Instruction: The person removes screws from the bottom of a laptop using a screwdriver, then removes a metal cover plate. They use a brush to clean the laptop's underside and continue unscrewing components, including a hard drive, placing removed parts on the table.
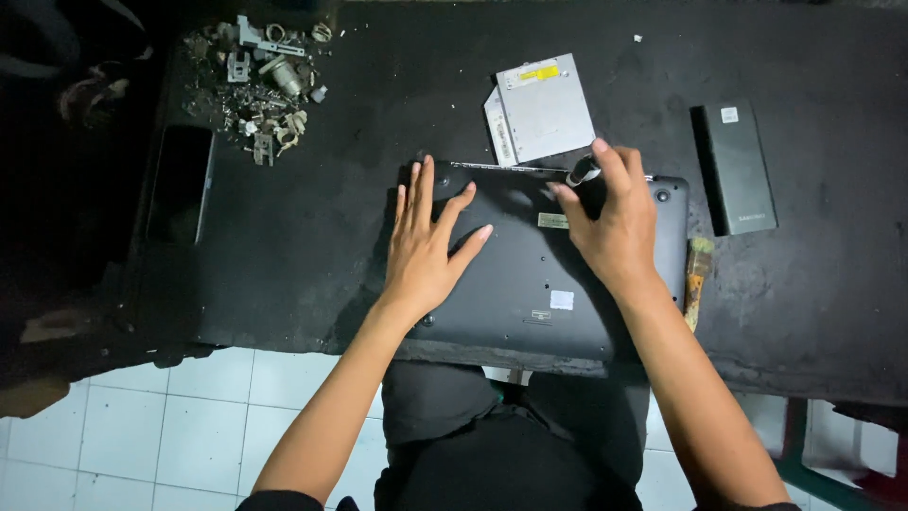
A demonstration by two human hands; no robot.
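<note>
On a dark worktop [284,246], at the middle of its near edge, an upturned black laptop [530,284] lies bottom panel up, part of it overhanging that edge. A person's left hand [426,246] rests flat on the panel's left side, fingers spread open, holding nothing. The right hand [615,222] is curled around a small screwdriver [583,172], its tip set near the laptop's far edge. Just beyond that edge lies a silver optical drive [544,106]; toward the right edge, a black battery pack [738,168]. Scrap metal parts [255,85] are heaped loose at the far left corner.
</note>
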